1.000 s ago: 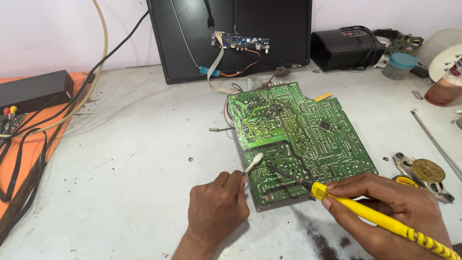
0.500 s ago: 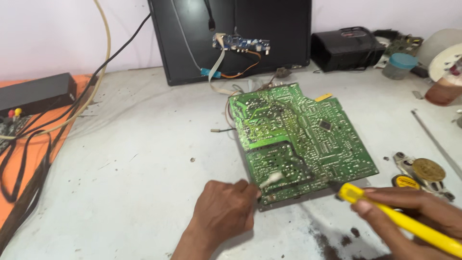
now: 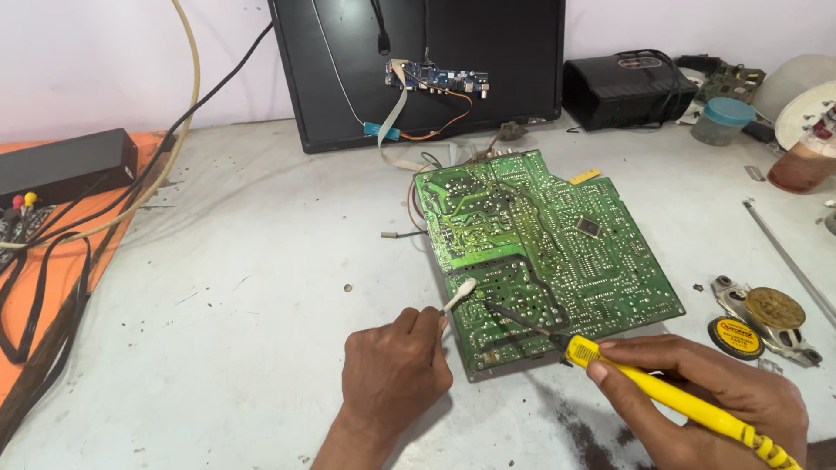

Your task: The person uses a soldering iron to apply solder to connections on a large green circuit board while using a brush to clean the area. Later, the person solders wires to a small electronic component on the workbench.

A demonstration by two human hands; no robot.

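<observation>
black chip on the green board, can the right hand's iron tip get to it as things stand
Probably yes: the black chip lies bare on the green board, with nothing between it and the soldering iron in the right hand.

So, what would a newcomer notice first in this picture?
First, the large green circuit board, solder side up, in the middle of the grey bench. At its near edge the right hand holds a yellow soldering iron to it, and the left hand holds a white-tipped swab.

The right hand [image 3: 723, 396] has brought the iron [image 3: 670, 399] back in from the board's [image 3: 540, 252] near corner, so its tip rests on the board's near part again. The left hand [image 3: 392, 370] has drawn back off the edge, and the swab [image 3: 459, 293] shows clear again.
</observation>
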